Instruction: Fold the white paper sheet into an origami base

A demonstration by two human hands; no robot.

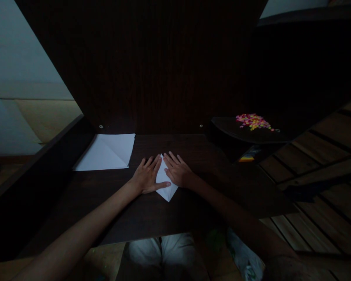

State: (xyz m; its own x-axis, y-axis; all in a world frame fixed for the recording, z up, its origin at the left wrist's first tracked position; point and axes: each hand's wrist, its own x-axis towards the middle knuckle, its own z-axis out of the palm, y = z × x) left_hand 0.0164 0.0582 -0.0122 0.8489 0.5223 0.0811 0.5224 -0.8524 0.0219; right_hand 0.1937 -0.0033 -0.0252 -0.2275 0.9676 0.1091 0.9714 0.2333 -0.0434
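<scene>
A folded sheet of white paper [167,192], kite-shaped with one point toward me, lies on the dark wooden desk [152,218]. My left hand [148,175] rests flat on its left side, fingers spread and thumb reaching across the paper. On the right side my right hand [178,171] presses down, also flat with fingers outstretched. Both hands cover much of the paper's edges. Neither hand grips anything.
A stack of white paper [108,152] lies at the back left of the desk. Small colourful pieces [254,121] are heaped on a raised corner shelf [234,127] at right. A dark panel [152,70] rises behind the desk.
</scene>
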